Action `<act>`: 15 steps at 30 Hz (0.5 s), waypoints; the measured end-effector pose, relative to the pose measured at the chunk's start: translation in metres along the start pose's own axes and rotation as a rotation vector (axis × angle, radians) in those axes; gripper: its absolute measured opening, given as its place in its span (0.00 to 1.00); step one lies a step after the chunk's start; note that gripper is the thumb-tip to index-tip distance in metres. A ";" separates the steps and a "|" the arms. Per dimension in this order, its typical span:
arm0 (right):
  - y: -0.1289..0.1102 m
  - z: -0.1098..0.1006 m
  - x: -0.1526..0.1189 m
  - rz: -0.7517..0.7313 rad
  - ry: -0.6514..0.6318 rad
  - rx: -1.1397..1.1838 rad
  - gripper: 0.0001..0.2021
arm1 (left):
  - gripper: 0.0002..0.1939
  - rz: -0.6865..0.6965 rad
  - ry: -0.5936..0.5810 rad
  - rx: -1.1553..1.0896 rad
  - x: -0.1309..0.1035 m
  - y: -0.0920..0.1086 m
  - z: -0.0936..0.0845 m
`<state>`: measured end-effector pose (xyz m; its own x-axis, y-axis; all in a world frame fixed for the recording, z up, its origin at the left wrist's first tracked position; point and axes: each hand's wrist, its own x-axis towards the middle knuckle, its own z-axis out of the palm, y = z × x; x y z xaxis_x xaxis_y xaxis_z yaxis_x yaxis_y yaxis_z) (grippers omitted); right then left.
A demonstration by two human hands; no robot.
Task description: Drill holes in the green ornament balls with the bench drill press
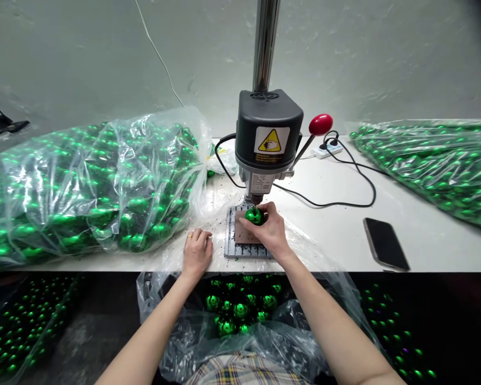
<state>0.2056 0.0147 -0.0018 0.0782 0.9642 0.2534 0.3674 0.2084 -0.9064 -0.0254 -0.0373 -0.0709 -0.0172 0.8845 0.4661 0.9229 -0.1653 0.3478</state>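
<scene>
Beneath the head of a black drill press (pixel 269 128), my right hand (pixel 270 231) grips a shiny green ball (pixel 254 215) between thumb and fingers. The ball is over a brown pad (pixel 246 235) on the grooved metal base (pixel 230 250), which is sprinkled with dark bits. My left hand (pixel 197 251) rests on clear plastic at the table's front edge, left of the base. Its fingers are curled, and whether anything is under them is hidden.
Large clear bags of green balls lie at the left (pixel 84 187) and right (pixel 436 171). An open bag of balls (pixel 240 309) sits below the table edge. A phone (pixel 385 244), a power strip (pixel 326 150) and a black cable (pixel 344 204) are on the right.
</scene>
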 end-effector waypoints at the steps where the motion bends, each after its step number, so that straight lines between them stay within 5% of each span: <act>1: 0.000 0.000 0.000 0.002 -0.003 0.008 0.27 | 0.10 -0.002 0.000 0.000 0.000 0.000 0.000; 15: 0.005 0.003 -0.001 0.032 -0.024 0.217 0.30 | 0.10 -0.013 -0.007 -0.008 0.000 0.001 0.001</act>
<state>0.2044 0.0149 -0.0082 0.0637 0.9739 0.2179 0.1571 0.2059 -0.9659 -0.0240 -0.0369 -0.0718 -0.0261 0.8898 0.4556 0.9197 -0.1572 0.3598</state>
